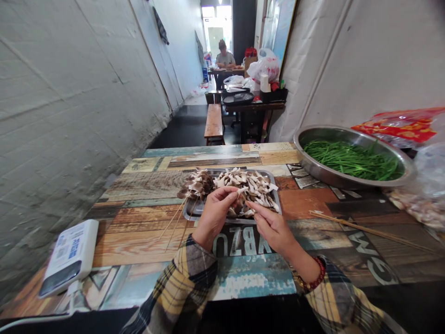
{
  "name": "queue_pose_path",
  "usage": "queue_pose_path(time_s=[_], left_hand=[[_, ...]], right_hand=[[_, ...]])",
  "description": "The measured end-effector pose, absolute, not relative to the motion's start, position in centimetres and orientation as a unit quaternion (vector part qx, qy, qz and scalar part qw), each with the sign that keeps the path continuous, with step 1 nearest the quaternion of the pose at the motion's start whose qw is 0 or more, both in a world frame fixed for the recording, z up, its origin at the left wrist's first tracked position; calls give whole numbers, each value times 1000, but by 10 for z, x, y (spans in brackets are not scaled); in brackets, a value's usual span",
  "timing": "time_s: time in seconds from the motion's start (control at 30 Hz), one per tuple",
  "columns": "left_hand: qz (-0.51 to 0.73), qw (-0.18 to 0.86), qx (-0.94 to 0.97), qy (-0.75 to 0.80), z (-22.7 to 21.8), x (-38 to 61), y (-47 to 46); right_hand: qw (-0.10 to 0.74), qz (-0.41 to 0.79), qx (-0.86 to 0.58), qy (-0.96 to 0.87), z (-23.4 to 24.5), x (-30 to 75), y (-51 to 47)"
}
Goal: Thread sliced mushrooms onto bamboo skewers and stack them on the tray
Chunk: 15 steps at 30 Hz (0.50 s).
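Observation:
My left hand (217, 208) pinches a pale oyster mushroom piece (242, 190) between thumb and fingertips, just above a metal tray (276, 197). Close beside it, my right hand (271, 227) is closed, thumb against fingers; whatever it grips is too thin and hidden to make out. Loose oyster mushrooms (259, 183) are heaped in the tray beyond both hands. On the tray's left side lie bunched mushrooms (198, 183) threaded on bamboo skewers (173, 222), whose bare ends stick out over the table towards me.
Bare bamboo skewers (361, 225) lie at the right. Behind them stands a wide metal basin (354, 181) of green chives (351, 160), beside plastic bags (431, 167). A white device (69, 257) with a cable sits front left. Farther back are a bench (213, 121) and a seated person (225, 58).

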<state>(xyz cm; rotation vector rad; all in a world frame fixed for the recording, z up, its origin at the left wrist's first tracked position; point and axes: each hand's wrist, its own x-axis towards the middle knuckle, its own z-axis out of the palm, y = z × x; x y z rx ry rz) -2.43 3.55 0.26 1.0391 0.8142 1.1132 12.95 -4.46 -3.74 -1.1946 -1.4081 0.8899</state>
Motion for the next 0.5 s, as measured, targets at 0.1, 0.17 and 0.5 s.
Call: queue_pose_path(time_s=[0.1,0.17,0.5], left_hand=[[491,650,452,363,3,-24,35],[491,649,454,363,3,-25,35],[481,512,585,406,2,-26,34]], right_hand=[[517,370,-500,-588,-38,130,-45],[516,367,-502,-588,-38,130,-44],[502,391,-511,-578,-37,130,-42]])
